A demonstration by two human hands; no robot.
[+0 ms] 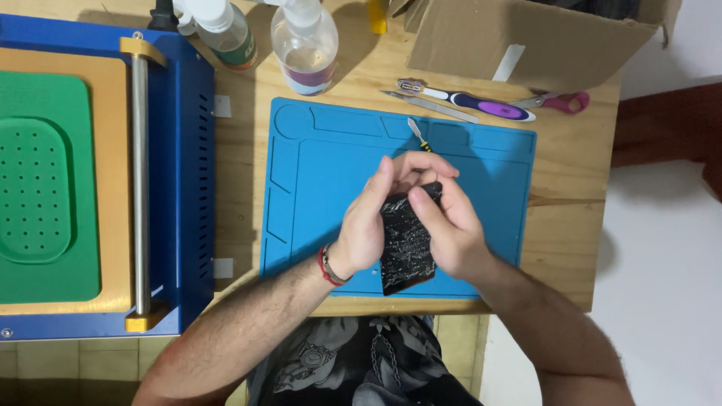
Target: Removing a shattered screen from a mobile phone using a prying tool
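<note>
1. both hands over the blue silicone work mat (481,162); flat black phone-shaped slab in crinkly clear wrap (406,244) held just above mat's near half.
2. left hand (368,222) fingers closed round slab's edge; right hand (447,225) pinching top corner.
3. best: steady w/ left, work wrap slowly.
4. small yellow-handled screwdriver (418,135) on mat's far edge.

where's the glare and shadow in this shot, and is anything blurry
Head view: glare flecks the crinkled black wrapped object held by left hand and right hand; soft shadows trail the bottles and cardboard box; focus is fairly sharp throughout, blue mat evenly lit.
</note>
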